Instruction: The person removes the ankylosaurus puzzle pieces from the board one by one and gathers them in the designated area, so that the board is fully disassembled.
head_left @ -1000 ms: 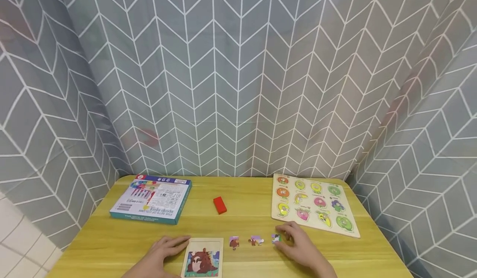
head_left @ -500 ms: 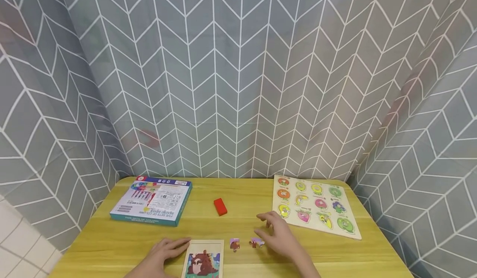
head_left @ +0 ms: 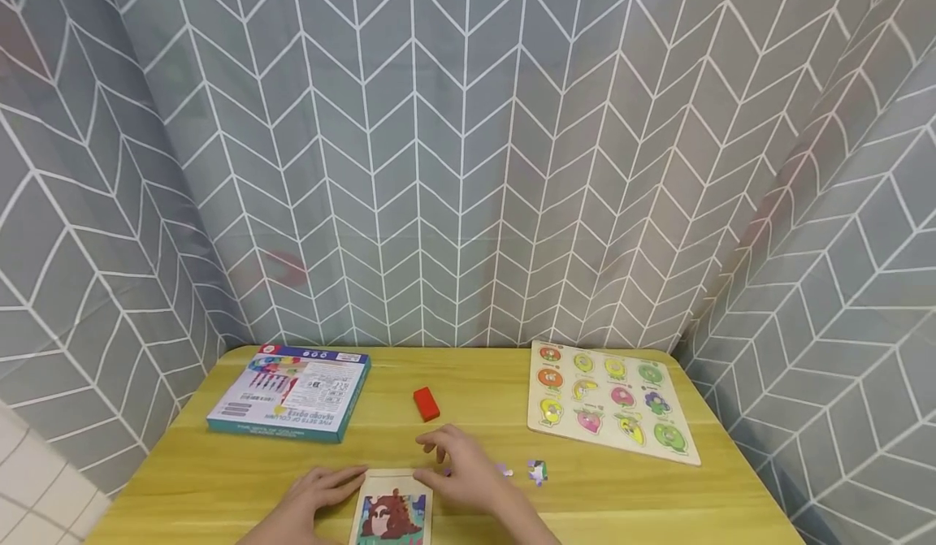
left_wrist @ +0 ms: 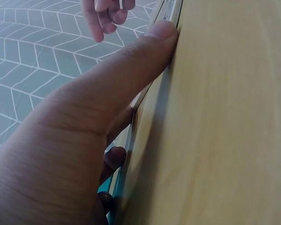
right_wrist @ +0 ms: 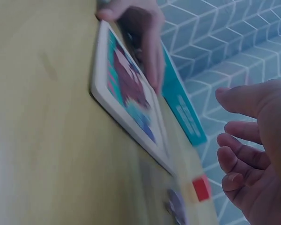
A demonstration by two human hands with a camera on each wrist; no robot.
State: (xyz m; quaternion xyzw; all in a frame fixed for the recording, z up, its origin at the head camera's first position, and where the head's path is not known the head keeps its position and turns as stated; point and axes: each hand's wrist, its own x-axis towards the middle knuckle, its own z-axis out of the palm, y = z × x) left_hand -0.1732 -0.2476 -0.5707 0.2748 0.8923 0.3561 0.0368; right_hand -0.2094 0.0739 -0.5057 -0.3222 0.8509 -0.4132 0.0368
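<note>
A wooden-framed jigsaw puzzle [head_left: 392,516] with a brown dinosaur picture lies at the table's front. My left hand [head_left: 303,506] rests against its left side, fingertips near the upper left corner. In the left wrist view the thumb [left_wrist: 145,51] lies straight along the frame's edge. My right hand [head_left: 468,472] is just right of the frame, thumb tip near its upper right corner; the right wrist view shows loosely bent fingers [right_wrist: 241,154] and nothing held. One loose jigsaw piece [head_left: 537,472] lies to the right. Another piece [head_left: 504,469] is mostly hidden behind the right hand.
A red block [head_left: 426,404] lies mid-table. At the left stands a flat boxed toy [head_left: 292,395] with a teal edge. A fruit-picture peg board [head_left: 613,403] lies at the back right. Grey patterned curtains [head_left: 461,163] hang behind the table.
My right hand has moved left from the rightmost jigsaw piece, over the other pieces, to beside the frame. That rightmost piece lies uncovered. The left hand stays at the frame.
</note>
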